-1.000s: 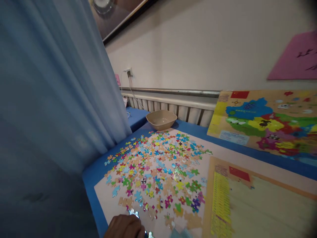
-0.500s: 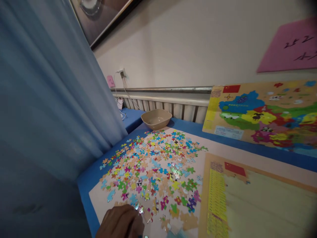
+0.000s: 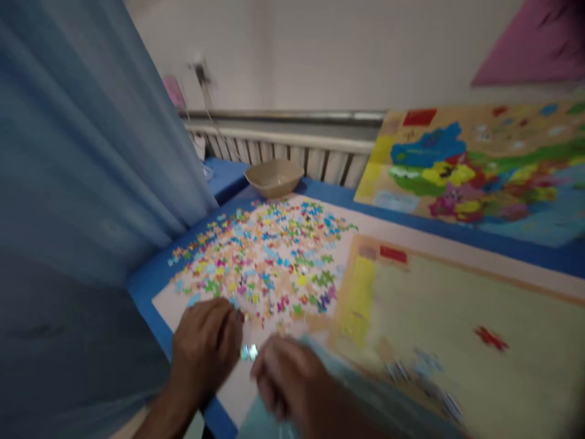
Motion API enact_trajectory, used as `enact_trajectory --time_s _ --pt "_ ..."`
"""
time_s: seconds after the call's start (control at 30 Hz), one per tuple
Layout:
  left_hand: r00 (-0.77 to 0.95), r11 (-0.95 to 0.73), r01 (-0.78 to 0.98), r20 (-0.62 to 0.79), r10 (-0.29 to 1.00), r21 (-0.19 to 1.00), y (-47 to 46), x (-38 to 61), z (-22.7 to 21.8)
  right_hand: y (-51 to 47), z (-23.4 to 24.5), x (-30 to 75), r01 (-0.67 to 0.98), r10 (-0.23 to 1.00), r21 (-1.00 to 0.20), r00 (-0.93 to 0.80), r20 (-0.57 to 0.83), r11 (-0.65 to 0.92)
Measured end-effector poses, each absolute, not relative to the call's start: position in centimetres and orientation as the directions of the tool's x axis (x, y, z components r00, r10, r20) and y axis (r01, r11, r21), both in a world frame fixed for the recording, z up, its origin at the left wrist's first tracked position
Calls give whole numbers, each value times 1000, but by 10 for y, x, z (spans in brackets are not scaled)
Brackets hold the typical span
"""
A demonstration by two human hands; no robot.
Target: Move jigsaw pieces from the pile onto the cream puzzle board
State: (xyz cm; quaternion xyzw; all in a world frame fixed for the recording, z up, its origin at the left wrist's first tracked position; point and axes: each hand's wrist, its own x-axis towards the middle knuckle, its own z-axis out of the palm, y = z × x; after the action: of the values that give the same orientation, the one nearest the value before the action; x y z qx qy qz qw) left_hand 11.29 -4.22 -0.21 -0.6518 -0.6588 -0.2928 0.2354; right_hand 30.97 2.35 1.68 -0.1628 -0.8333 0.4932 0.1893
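Note:
Many small colourful jigsaw pieces (image 3: 269,244) lie spread over a pale sheet (image 3: 167,305). My left hand (image 3: 208,338) is at the near left edge of the pieces, fingers curled down and closed, fingertips hidden. My right hand (image 3: 290,372) is to its right, closed with fingers bent inward; blur hides whatever they may hold. Between the hands lie pale shiny jigsaw pieces (image 3: 249,352). The puzzle board (image 3: 425,292), with a yellow strip and red flag at its left, lies to the right of the pieces. A red piece (image 3: 491,338) is on it.
A beige basin (image 3: 274,178) stands at the back of the blue table (image 3: 315,188). A colourful map picture (image 3: 457,171) leans against the wall at the back right. A blue curtain (image 3: 91,152) hangs on the left. A radiator (image 3: 315,164) runs behind the table.
The view has tilted down and shifted right, showing more of the board and its red piece. My right hand has come into view; more of my left hand and forearm shows.

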Motion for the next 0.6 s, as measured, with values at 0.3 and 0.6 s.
enact_trajectory --time_s 0.3,0.6 --pt "30 -213 956 655 755 201 -75 139 22 31 21 311 -386 591 -597 -784 -189 -704" --pt "289 -413 678 296 910 607 -95 204 18 29 22 311 -395 617 -632 -768 -171 -667"
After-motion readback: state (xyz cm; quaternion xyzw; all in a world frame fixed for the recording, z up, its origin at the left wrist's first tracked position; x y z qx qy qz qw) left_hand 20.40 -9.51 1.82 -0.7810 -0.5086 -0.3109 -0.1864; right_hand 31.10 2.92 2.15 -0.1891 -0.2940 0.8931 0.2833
